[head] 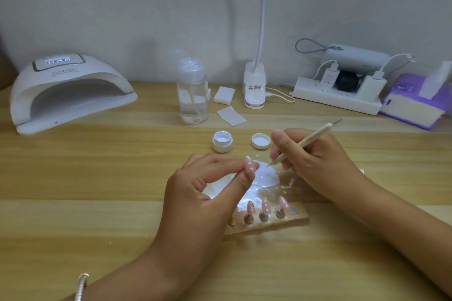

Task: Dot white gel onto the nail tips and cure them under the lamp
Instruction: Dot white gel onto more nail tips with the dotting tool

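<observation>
Looking down on a pale wooden desk (97,178), with two bare hands at work mid-frame. In the left hand (195,193), a pink nail tip (250,165) bearing several white dots, pinched between thumb and forefinger just above a shiny white palette (269,176). In the right hand (315,154), a slim cream dotting tool (303,144), gripped pen-fashion by thumb and first fingers (278,139). Metal point aimed at the held tip, close beside it; contact impossible to tell. Nearer the viewer, a wooden stand (299,217) with three more dotted pink tips (265,205) upright on metal pegs.

Judged as the dotting step, well along, with curing not yet begun. To do it well: brace both wrists on the desk, load only a little gel, touch the point straight down and lift cleanly, match the spacing of the dots in place, and keep the pinching fingers off the wet gel.

Beyond the hands, an open pot of white gel (222,140) and its lid (261,140), side by side. Far left, a white curing lamp (66,90), display lit, mouth open toward the desk's middle. Along the back edge, a clear pump bottle (192,90), white wipes (224,95), the clip base of a desk light (254,85), a power strip (337,98) with plugs, and a purple tissue pack (413,105). Behind, a plain pale wall (146,7).
</observation>
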Motion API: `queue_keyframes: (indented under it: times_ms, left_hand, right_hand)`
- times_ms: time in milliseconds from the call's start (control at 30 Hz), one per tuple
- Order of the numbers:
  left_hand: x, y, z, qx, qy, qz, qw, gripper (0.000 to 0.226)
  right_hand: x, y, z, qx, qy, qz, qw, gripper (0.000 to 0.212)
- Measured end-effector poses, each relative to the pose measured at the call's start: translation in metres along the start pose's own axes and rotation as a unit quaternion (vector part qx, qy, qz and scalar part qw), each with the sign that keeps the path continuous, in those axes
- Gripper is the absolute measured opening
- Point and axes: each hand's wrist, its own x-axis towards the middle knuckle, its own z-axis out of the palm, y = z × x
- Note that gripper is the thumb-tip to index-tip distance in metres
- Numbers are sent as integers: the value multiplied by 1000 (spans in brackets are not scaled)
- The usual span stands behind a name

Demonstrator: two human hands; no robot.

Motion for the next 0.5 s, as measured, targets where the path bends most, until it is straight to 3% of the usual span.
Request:
queue_keyframes:
  times_ms: [267,500]
  left_hand:
    - [0,0,-1,-9,-6,-1,1000,10]
    - [0,1,0,3,-7,14,1000,9]
  right_hand:
    - [-1,3,3,-33,-33,-3,999,41]
    - [-2,-14,-1,96,48,-57,993,40]
